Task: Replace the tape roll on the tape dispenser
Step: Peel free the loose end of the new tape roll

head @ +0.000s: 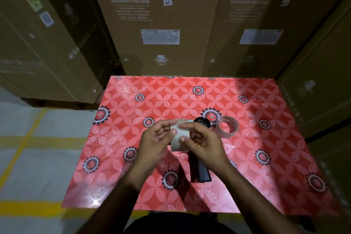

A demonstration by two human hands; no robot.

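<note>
Both hands meet over the middle of the red flowered table. My left hand and my right hand each pinch a pale cardboard tape core between thumb and fingers. Under my right hand lies the black tape dispenser, its handle pointing toward me and its round hub showing just beyond the core. A fresh roll of clear tape lies flat on the table right of the hub, apart from both hands.
Tall brown washing-machine cartons stand against the table's far edge and along both sides. Grey floor with yellow lines lies to the left of the table.
</note>
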